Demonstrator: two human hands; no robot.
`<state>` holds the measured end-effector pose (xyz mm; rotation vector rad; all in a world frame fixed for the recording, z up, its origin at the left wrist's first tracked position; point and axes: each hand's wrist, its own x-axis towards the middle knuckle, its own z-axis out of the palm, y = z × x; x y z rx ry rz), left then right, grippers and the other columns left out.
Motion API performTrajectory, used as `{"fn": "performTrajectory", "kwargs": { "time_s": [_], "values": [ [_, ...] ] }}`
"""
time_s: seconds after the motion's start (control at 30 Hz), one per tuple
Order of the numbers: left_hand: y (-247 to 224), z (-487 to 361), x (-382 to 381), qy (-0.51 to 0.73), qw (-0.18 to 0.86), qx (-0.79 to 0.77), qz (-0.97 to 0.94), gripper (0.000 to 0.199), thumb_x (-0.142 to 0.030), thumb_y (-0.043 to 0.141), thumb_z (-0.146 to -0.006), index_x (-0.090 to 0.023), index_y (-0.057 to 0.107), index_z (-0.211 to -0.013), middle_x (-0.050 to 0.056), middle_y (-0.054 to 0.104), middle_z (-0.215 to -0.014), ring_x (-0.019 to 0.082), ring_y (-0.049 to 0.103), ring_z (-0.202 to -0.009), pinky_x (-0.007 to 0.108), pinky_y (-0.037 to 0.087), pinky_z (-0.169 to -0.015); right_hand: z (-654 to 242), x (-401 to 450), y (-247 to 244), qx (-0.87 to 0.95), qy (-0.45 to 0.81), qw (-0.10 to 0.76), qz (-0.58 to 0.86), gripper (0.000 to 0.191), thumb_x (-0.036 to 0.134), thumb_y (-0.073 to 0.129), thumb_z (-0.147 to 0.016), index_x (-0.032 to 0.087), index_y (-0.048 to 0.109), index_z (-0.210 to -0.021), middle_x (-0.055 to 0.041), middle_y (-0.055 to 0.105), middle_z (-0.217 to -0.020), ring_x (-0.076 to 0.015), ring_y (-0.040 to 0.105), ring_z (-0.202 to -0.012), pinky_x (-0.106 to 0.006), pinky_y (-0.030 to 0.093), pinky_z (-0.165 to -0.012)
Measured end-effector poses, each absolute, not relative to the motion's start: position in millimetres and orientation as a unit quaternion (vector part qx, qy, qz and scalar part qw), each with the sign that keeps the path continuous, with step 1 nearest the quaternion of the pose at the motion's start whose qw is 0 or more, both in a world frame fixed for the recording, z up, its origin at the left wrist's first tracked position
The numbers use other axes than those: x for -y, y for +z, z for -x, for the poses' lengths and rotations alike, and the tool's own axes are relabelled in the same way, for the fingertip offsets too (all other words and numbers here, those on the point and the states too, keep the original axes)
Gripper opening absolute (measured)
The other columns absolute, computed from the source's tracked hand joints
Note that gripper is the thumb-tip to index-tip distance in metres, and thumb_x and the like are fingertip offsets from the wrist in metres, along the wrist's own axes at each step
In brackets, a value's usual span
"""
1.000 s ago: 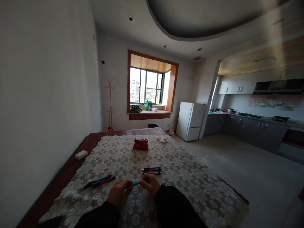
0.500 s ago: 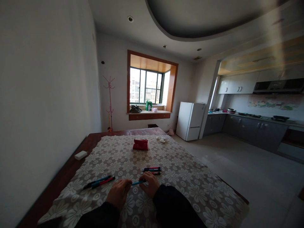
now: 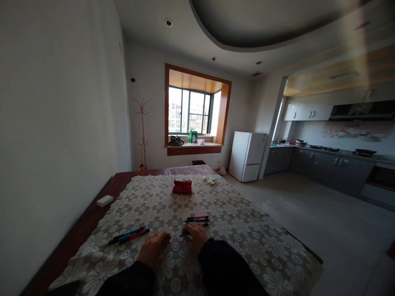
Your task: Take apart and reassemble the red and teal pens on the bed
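Note:
Both my hands are over the tablecloth, fingers pinched toward each other. My right hand (image 3: 195,239) grips a blue pen barrel (image 3: 184,234), of which only a short piece shows. From it a thin pale rod, like a pen refill (image 3: 175,237), runs across to the fingertips of my left hand (image 3: 155,248), which are closed on its other end. Just beyond my right hand lie several pens (image 3: 196,218), blue, black and red, partly hidden by the fingers. To the left of my left hand, more pens (image 3: 133,235) lie side by side at a slant.
A floral lace tablecloth (image 3: 234,255) covers most of the dark red wooden table (image 3: 66,234). Farther off stand a red pouch (image 3: 182,187) and some crumpled white tissue (image 3: 209,180). A small white box (image 3: 105,201) sits by the left edge, near the wall.
The blue barrel that spanned the gap between my hands now shows only at my right fingers, and a thin pale rod is exposed beside it. Both hands stay in nearly the same place.

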<state>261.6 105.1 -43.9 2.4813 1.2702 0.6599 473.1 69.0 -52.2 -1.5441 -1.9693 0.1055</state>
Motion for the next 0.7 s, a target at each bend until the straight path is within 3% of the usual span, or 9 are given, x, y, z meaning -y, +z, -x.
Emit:
{"fn": "performTrajectory", "kwargs": {
  "time_s": [0.27,0.7],
  "values": [
    [-41.8,-256.8,-109.5,0.221,0.139,-0.462,-0.848,0.023,-0.021,0.036,-0.089,-0.024,0.058,-0.094,0.002,0.068,-0.098,0.017,0.062,-0.093,0.029,0.042,-0.081,-480.5,-70.5,-53.5,0.714,0.01,0.303,0.631,0.014,0.014,0.057,-0.074,0.022,0.06,-0.085,-0.0024,0.064,-0.091,-0.0202,0.054,-0.091,-0.031,0.032,-0.078],
    [-41.3,-256.5,-108.8,0.182,0.147,-0.458,-0.858,0.031,-0.015,0.039,-0.086,-0.024,0.059,-0.107,0.004,0.065,-0.107,0.018,0.059,-0.099,0.03,0.041,-0.086,-474.8,-67.0,-50.6,0.816,0.039,0.258,0.516,0.014,0.021,0.063,-0.079,0.025,0.066,-0.092,-0.002,0.062,-0.092,-0.0191,0.053,-0.091,-0.031,0.037,-0.082]
  ]
}}
